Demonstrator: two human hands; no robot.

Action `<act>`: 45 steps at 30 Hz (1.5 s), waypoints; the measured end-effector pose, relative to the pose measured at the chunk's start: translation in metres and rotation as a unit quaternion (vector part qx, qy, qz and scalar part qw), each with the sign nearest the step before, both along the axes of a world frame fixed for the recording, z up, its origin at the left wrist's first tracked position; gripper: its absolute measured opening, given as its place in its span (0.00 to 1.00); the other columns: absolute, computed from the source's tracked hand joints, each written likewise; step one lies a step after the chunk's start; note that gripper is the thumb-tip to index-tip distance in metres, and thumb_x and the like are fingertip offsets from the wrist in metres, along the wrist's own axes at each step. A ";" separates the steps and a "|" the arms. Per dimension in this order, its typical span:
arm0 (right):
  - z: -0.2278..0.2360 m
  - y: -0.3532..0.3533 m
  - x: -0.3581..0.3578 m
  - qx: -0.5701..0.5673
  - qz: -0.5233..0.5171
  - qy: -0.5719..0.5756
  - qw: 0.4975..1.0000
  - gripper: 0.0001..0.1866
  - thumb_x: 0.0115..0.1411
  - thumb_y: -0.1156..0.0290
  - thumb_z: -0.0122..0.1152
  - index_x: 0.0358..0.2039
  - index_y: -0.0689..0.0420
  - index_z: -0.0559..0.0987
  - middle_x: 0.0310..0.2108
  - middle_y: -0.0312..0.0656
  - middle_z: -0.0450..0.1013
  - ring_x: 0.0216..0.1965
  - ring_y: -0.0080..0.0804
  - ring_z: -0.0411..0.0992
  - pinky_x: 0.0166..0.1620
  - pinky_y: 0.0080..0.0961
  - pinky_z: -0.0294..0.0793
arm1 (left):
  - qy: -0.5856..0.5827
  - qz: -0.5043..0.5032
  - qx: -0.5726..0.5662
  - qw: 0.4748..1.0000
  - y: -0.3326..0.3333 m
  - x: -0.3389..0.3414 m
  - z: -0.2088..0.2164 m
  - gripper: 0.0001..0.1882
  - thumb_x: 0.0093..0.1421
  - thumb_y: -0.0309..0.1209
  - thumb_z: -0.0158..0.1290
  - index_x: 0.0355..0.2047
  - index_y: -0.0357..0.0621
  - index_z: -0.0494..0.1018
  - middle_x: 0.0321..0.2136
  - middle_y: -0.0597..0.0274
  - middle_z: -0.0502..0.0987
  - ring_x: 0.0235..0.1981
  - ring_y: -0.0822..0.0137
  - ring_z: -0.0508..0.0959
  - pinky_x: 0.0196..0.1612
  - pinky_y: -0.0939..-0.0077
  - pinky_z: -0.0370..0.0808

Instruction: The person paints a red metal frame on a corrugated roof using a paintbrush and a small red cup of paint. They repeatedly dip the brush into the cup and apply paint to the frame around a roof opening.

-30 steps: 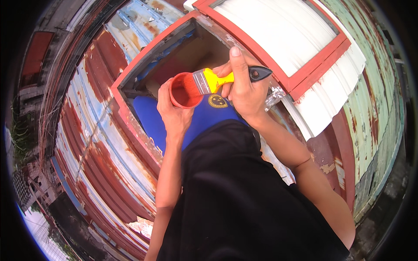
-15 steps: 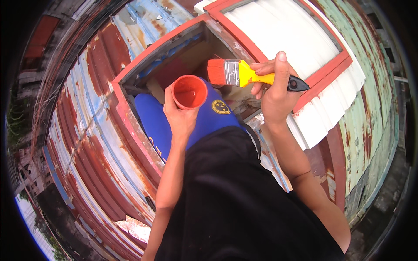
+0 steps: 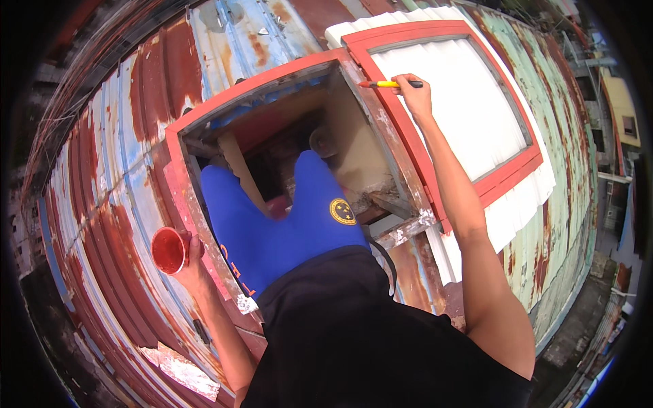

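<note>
My right hand (image 3: 413, 94) is closed around the black-and-yellow handle of a paintbrush (image 3: 386, 84), seen edge-on. Its red-coated bristles point left, at the hinge-side strip of a red-painted wooden frame (image 3: 469, 183); whether they touch it I cannot tell. Out to the left, my left hand (image 3: 193, 262) grips a cup of red paint (image 3: 169, 250), its mouth facing up over the roof. Between the hands is a square roof opening (image 3: 238, 88) with a partly red wooden rim. My legs in blue shorts (image 3: 272, 234) reach down into it.
White corrugated sheet (image 3: 449, 88) backs the red frame, which lies opened to the right. Rusty corrugated roofing (image 3: 129, 251) spreads on the left, pale green rusted roofing (image 3: 554, 163) on the right. Inside the opening are wooden beams and a dark space below.
My left hand has carried the paint cup left and down, from over the opening to above the roof. The right hand has moved up, turning the brush edge-on near the frame.
</note>
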State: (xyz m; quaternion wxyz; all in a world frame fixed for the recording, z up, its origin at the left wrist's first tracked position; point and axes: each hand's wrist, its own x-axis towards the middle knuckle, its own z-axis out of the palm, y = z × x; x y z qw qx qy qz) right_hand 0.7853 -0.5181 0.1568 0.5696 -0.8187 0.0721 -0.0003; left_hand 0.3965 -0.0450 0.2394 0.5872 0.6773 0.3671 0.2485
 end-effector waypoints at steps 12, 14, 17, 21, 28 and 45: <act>-0.138 0.090 0.197 -0.055 0.018 -0.029 0.998 0.14 0.63 0.64 0.69 0.36 0.65 0.87 0.26 0.43 0.83 0.28 0.27 0.81 0.34 0.25 0.77 | 0.115 0.114 0.036 0.986 0.029 -0.056 -0.008 0.26 0.62 0.34 0.65 0.56 0.37 0.70 0.44 0.55 0.78 0.45 0.61 0.79 0.48 0.67 0.77; -0.144 0.090 0.198 -0.081 0.009 -0.046 0.996 0.18 0.61 0.61 0.69 0.35 0.66 0.86 0.25 0.48 0.83 0.28 0.36 0.82 0.37 0.35 0.78 | 0.128 0.102 0.031 0.986 0.036 -0.054 -0.006 0.25 0.63 0.34 0.65 0.55 0.37 0.71 0.44 0.55 0.78 0.44 0.61 0.79 0.48 0.67 0.77; -0.128 0.072 0.202 -0.260 0.116 -0.076 0.955 0.22 0.57 0.53 0.69 0.32 0.65 0.87 0.27 0.55 0.82 0.32 0.49 0.84 0.41 0.41 0.80 | 0.118 0.103 0.032 0.987 0.041 -0.045 -0.005 0.24 0.64 0.34 0.64 0.56 0.38 0.70 0.45 0.56 0.77 0.44 0.61 0.78 0.48 0.66 0.77; -0.069 0.079 0.241 -0.349 0.182 0.023 0.919 0.24 0.55 0.49 0.68 0.29 0.63 0.88 0.26 0.55 0.82 0.33 0.48 0.84 0.42 0.41 0.81 | 0.095 0.087 0.042 0.991 0.046 -0.032 -0.009 0.23 0.65 0.33 0.63 0.55 0.38 0.70 0.45 0.56 0.77 0.44 0.62 0.78 0.48 0.67 0.77; -0.099 0.118 0.238 -0.207 0.137 -0.056 0.967 0.20 0.55 0.54 0.67 0.32 0.61 0.88 0.27 0.54 0.82 0.31 0.47 0.83 0.39 0.39 0.80 | 0.103 0.083 0.041 0.990 0.045 -0.027 -0.008 0.25 0.64 0.32 0.64 0.57 0.37 0.69 0.46 0.54 0.77 0.46 0.61 0.78 0.49 0.66 0.78; -0.124 0.090 0.218 -0.260 0.148 -0.118 0.947 0.18 0.56 0.57 0.68 0.35 0.62 0.87 0.23 0.53 0.80 0.26 0.50 0.81 0.36 0.42 0.79 | 0.080 0.124 0.040 0.988 0.040 -0.050 0.000 0.25 0.61 0.29 0.67 0.55 0.37 0.70 0.47 0.55 0.77 0.48 0.58 0.78 0.50 0.64 0.78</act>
